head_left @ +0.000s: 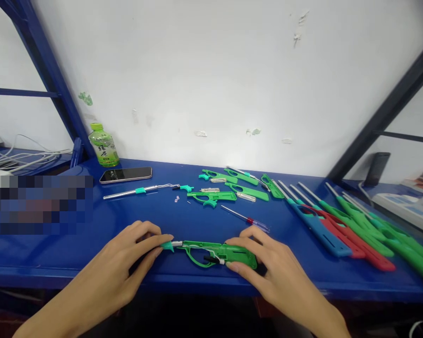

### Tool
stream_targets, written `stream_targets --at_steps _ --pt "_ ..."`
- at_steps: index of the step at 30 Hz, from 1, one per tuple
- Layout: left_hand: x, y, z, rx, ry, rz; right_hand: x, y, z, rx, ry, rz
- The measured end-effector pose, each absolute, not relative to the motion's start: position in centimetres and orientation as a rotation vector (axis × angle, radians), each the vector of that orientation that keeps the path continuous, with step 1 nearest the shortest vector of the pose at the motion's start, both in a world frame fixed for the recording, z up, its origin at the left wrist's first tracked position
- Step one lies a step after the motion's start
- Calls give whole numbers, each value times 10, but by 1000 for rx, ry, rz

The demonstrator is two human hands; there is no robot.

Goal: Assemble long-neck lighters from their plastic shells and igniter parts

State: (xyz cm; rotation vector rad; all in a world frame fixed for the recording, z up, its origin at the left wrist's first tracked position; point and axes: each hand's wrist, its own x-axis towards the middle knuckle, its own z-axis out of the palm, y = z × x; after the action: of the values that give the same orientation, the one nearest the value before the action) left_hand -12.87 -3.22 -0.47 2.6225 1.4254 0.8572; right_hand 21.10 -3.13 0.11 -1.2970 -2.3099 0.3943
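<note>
My left hand [127,258] pinches a metal lighter tube [177,243] at its teal collar. The tube's end lies against the front of an open green lighter shell [202,246], whose inside faces up. Around the shell's wide end, my right hand [268,260] grips with thumb and fingers. A white wire runs inside the shell to a small black igniter part [210,258] near my right thumb. The far part of the tube is hidden behind my left hand. Beyond my hands lies a screwdriver [255,223] with a clear and red handle.
Farther back lie another metal tube [121,194], green shell halves [250,191] and a teal trigger [210,203]. At right are several long lighters, including a blue one [324,230] and a red one [368,244]. A phone [126,175] and drink bottle [104,148] stand back left.
</note>
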Motion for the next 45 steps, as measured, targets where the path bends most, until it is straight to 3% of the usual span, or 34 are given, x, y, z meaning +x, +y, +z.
stream_targets --at_steps 30,45 --pt "-125 -24 -13 2825 1182 922 210 -33 5 -1302 -2302 464" --pt "-126 -30 0 2799 1167 749 211 -34 6 -1291 -2316 446"
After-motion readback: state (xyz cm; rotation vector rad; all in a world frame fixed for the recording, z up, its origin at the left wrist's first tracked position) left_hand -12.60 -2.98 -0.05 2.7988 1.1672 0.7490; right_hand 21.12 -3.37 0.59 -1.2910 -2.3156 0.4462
